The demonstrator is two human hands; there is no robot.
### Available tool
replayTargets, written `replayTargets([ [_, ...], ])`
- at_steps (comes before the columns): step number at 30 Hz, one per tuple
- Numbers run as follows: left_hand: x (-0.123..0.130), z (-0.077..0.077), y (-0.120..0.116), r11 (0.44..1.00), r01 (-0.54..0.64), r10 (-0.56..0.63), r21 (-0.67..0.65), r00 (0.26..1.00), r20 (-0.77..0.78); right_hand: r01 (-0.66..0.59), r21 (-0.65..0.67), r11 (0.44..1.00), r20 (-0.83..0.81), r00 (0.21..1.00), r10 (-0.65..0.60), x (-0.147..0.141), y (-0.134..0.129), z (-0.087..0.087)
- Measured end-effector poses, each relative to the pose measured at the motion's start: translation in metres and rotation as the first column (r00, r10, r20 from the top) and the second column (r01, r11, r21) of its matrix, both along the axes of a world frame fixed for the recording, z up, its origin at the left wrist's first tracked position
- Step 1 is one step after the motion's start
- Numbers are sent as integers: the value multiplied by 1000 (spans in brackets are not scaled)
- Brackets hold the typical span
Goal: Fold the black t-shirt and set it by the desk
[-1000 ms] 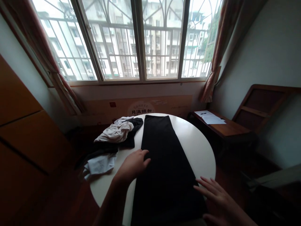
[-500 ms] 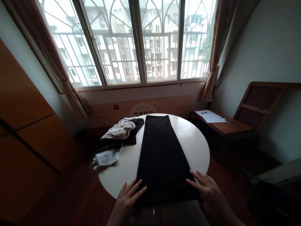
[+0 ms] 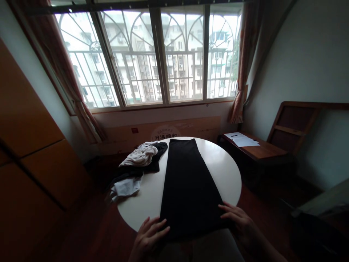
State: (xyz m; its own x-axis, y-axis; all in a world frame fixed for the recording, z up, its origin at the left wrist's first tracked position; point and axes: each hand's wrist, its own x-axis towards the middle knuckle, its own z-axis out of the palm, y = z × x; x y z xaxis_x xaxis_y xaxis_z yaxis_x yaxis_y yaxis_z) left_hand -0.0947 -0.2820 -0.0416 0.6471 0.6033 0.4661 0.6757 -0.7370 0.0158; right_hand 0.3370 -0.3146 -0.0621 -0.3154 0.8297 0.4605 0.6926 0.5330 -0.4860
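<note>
A long black garment (image 3: 191,189), folded into a narrow strip, lies across the round white table (image 3: 223,174); its exact kind is unclear. Its wider end comes toward me over the near table edge. My left hand (image 3: 149,234) is closed on the near left corner, fingers over the cloth and thumb hidden. At the near right corner, my right hand (image 3: 237,220) holds the other edge, its fingers drawn together on top and its thumb out of sight. Between the hands the cloth looks flat and smooth.
Rumpled clothes (image 3: 143,154), pale and black, lie at the table's left side. A white cloth (image 3: 125,187) hangs near the left rim. Papers (image 3: 242,139) rest on a wooden seat (image 3: 264,151) at right. A barred window (image 3: 163,65) stands behind.
The view has tilted up a little, so the table and clothes sit lower in the picture. The right hand's fingers have drawn closer together at the garment's edge. The garment keeps its folded shape.
</note>
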Motion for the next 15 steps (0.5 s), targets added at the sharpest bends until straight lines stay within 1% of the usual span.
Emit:
replayTargets([
  [4,-1,1,1,999,5,-3,-41,1000,25,-3,-8,1000,-16,1000,3,0,-2,-4],
  [7,-1,4,2,998,18,-15,-63,999,36,15,-11,1000,-79,997,-16,-3,-5,-3],
  [10,-1,9,5,997,24,-21,-74,999,41,26,-44,999,-189,981,-34,-11,-6,4],
  [15,-2,19,9,987,91,-80,-132,993,84,-25,-137,990,-376,926,-29,-23,-6,19],
])
